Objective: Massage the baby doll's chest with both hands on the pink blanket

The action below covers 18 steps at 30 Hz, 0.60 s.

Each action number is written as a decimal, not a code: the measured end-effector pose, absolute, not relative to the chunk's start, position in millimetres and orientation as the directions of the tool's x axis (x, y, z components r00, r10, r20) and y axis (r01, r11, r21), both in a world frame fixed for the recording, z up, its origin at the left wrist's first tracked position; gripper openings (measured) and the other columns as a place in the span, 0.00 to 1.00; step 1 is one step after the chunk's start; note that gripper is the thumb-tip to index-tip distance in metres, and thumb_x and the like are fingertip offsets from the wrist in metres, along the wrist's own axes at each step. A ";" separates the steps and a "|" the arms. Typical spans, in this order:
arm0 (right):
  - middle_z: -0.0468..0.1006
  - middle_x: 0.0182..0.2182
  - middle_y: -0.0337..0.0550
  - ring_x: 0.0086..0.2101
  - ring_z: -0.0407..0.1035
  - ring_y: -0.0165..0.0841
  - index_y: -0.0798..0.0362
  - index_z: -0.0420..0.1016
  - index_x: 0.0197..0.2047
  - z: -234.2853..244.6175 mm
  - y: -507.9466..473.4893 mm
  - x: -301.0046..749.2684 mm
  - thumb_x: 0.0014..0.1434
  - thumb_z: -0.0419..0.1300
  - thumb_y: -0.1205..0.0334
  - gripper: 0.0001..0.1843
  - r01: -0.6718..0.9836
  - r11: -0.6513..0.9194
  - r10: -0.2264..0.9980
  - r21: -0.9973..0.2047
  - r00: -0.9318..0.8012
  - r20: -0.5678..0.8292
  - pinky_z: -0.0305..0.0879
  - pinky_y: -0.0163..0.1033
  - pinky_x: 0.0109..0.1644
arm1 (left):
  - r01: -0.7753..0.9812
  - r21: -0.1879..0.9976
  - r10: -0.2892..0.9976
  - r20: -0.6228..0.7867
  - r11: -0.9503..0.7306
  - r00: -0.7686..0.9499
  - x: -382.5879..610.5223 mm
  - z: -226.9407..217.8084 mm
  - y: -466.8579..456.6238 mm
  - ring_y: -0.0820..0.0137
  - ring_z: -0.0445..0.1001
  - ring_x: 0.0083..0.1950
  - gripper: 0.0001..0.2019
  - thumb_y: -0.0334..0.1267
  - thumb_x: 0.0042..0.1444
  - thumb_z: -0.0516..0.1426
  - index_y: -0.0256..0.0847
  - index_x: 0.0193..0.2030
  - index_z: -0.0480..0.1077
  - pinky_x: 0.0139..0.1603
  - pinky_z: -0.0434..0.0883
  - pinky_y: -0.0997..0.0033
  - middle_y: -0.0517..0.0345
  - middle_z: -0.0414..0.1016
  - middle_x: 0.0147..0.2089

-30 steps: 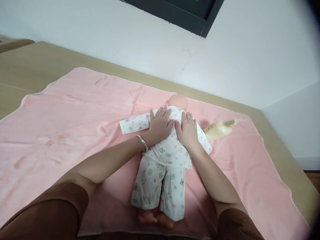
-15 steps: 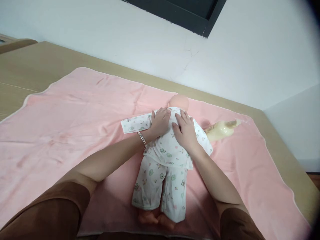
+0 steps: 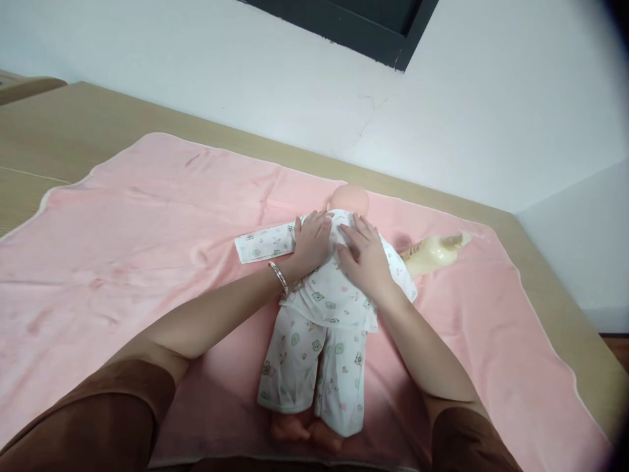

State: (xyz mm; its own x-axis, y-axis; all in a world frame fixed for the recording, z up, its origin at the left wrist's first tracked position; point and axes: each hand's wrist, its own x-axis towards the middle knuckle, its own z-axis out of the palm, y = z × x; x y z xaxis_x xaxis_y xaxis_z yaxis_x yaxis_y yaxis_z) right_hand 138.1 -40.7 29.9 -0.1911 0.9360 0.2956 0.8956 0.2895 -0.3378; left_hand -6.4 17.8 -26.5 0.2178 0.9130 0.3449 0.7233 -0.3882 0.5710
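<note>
A baby doll [image 3: 348,198] lies face down, its bald head away from me and its feet towards me. It wears a white printed pajama top [image 3: 339,298] and matching pajama pants [image 3: 293,359]. My left hand [image 3: 313,241] lies flat on the upper back near the left shoulder, fingers extended. On the other side of the upper back rests my right hand [image 3: 364,255], its fingers spread and slightly bent. Neither hand grips anything. The left sleeve stretches out to the side.
A pink blanket [image 3: 147,216] is spread under the doll on a wooden table [image 3: 162,118]. To the right lies a pale yellow bottle [image 3: 432,254] with brown markings, partly behind the sleeve. A white wall [image 3: 295,72] with a dark frame [image 3: 354,29] rises beyond the table.
My right hand's fingers have bent a little and its palm looks slightly raised. The left hand stays on the doll's back. The whole view has shifted slightly.
</note>
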 end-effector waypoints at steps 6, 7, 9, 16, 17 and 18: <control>0.52 0.74 0.52 0.73 0.44 0.52 0.51 0.65 0.69 22.0 -40.0 133.1 0.68 0.50 0.55 0.28 0.926 0.260 0.950 -0.273 -0.193 0.247 0.42 0.69 0.72 | 0.741 0.570 0.928 0.314 -0.354 0.202 -5.5 -25.9 19.3 0.62 0.59 0.75 0.25 0.33 0.70 0.38 0.43 0.67 0.65 0.77 0.47 0.41 0.49 0.66 0.71; 0.53 0.74 0.52 0.73 0.44 0.52 0.51 0.65 0.69 20.4 -39.8 131.4 0.68 0.50 0.55 0.29 0.930 0.255 0.953 -0.264 -0.196 0.232 0.41 0.69 0.72 | 0.745 0.569 0.931 0.307 -0.348 0.200 -5.4 -25.3 19.3 0.62 0.58 0.75 0.25 0.33 0.70 0.38 0.43 0.67 0.65 0.77 0.47 0.41 0.49 0.66 0.71; 0.53 0.74 0.51 0.73 0.44 0.51 0.50 0.64 0.70 18.6 -39.5 128.9 0.68 0.49 0.55 0.29 0.936 0.244 0.954 -0.253 -0.185 0.235 0.41 0.68 0.72 | 0.744 0.575 0.934 0.301 -0.340 0.194 -4.9 -24.6 19.4 0.63 0.59 0.75 0.25 0.33 0.70 0.37 0.43 0.66 0.66 0.77 0.47 0.41 0.49 0.67 0.70; 0.53 0.74 0.53 0.72 0.45 0.54 0.52 0.62 0.71 27.8 -42.6 127.8 0.69 0.48 0.56 0.29 0.955 0.249 0.957 -0.164 -0.217 0.191 0.46 0.68 0.71 | 0.667 0.687 0.952 0.280 -0.289 0.124 -2.1 -21.7 21.6 0.64 0.61 0.74 0.26 0.36 0.72 0.35 0.46 0.64 0.68 0.77 0.46 0.40 0.51 0.69 0.69; 0.54 0.74 0.53 0.72 0.45 0.55 0.53 0.61 0.71 30.1 -44.0 127.7 0.70 0.48 0.56 0.29 0.955 0.255 0.957 -0.150 -0.227 0.180 0.47 0.68 0.71 | 0.663 0.692 0.954 0.275 -0.284 0.122 -2.2 -20.9 21.7 0.64 0.61 0.74 0.26 0.36 0.72 0.35 0.46 0.64 0.68 0.77 0.46 0.40 0.51 0.69 0.69; 0.55 0.73 0.54 0.72 0.46 0.55 0.53 0.62 0.71 32.5 -45.6 127.6 0.70 0.47 0.56 0.29 0.954 0.263 0.956 -0.140 -0.238 0.172 0.49 0.68 0.70 | 0.666 0.690 0.954 0.274 -0.285 0.125 -2.6 -20.2 21.5 0.64 0.60 0.74 0.26 0.37 0.72 0.34 0.45 0.64 0.68 0.77 0.46 0.40 0.52 0.69 0.69</control>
